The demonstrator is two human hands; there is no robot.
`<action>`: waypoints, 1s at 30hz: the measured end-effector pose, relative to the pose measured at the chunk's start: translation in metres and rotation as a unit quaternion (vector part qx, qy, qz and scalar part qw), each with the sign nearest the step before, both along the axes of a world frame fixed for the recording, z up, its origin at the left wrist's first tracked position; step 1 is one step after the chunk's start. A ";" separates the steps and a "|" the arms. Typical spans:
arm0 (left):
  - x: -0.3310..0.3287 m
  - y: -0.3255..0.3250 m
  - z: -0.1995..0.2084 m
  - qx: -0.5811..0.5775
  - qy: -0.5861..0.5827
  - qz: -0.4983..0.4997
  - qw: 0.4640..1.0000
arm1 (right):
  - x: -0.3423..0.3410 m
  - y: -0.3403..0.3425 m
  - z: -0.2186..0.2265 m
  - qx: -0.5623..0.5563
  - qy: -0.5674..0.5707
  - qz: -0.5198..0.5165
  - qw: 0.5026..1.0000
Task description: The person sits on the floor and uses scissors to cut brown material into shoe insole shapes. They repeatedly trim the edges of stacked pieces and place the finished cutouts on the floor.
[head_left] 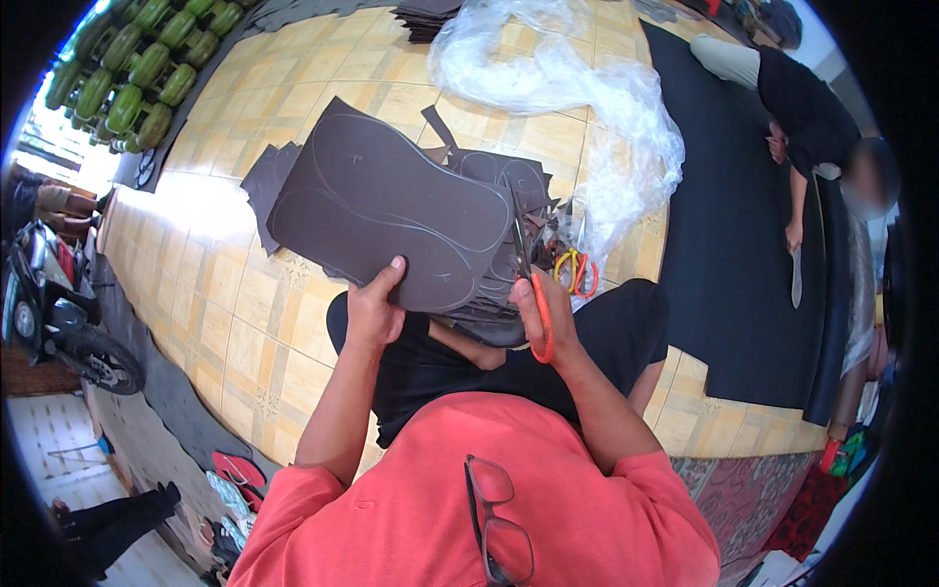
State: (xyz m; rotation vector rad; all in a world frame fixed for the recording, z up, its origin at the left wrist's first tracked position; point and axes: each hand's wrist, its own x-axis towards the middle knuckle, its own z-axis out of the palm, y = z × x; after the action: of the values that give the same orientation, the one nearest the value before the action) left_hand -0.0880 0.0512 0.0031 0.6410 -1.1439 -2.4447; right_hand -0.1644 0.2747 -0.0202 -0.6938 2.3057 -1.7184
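My left hand point(379, 308) grips the near edge of a dark brown sheet point(391, 196), thumb on top. Sole-shaped outlines are drawn on the sheet in a pale line. In my right hand point(544, 311) is a pair of scissors point(545, 338) with orange handles, its blades point(518, 230) pointing away from me along the sheet's right edge. How far the blades are apart I cannot tell. Below and beyond the sheet lie more dark pieces point(499, 168) and cut scraps. Beside my right hand, a second pair of scissors point(587, 274) with red and yellow handles rests among the scraps.
Crumpled clear plastic point(626, 137) lies on the tiled floor ahead. At right, a person point(807, 103) bends over a long black sheet point(719, 245), holding a knife point(796, 279). Green gas cylinders point(127, 73) are stacked far left; a motorcycle point(73, 318) stands left. Glasses point(501, 519) hang on my shirt.
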 end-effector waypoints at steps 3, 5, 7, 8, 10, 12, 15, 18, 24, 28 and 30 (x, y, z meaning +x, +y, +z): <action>-0.004 -0.014 0.004 -0.017 -0.011 0.001 1.000 | 0.002 0.007 0.011 0.002 -0.075 0.030 0.997; -0.007 -0.022 0.009 -0.036 -0.021 -0.009 0.999 | 0.000 0.011 0.004 0.008 -0.069 0.042 0.997; -0.006 -0.030 0.011 -0.058 -0.030 -0.028 0.997 | -0.001 0.011 -0.003 0.005 -0.050 0.047 0.998; -0.005 -0.029 0.012 -0.061 -0.033 -0.039 0.997 | -0.001 0.009 -0.006 -0.001 -0.035 0.047 0.998; -0.002 -0.029 0.016 -0.072 -0.039 -0.058 0.995 | 0.000 0.009 -0.006 -0.006 -0.031 0.048 0.998; -0.004 -0.033 0.015 -0.073 -0.048 -0.062 0.994 | 0.001 0.012 0.005 -0.003 -0.054 0.049 0.997; -0.008 -0.048 0.014 -0.079 -0.075 -0.067 0.992 | 0.003 0.021 0.015 0.031 -0.100 0.092 0.990; -0.012 -0.060 0.013 -0.091 -0.100 -0.093 0.986 | 0.006 0.028 -0.002 0.045 -0.132 0.050 0.989; 0.002 -0.064 0.010 -0.118 -0.192 -0.217 0.950 | -0.006 0.025 -0.026 0.043 -0.101 -0.001 0.994; 0.010 -0.057 0.012 -0.115 -0.222 -0.273 0.929 | -0.012 0.019 -0.014 0.011 -0.023 0.003 1.000; 0.011 -0.053 0.012 -0.110 -0.228 -0.289 0.923 | -0.014 0.018 -0.006 0.017 -0.020 0.006 1.000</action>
State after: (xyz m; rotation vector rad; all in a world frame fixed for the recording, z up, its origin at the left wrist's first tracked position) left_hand -0.0774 -0.0015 0.0151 0.9406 -2.0068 -2.6317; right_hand -0.1783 0.2927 -0.0258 -0.6578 2.2935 -1.6688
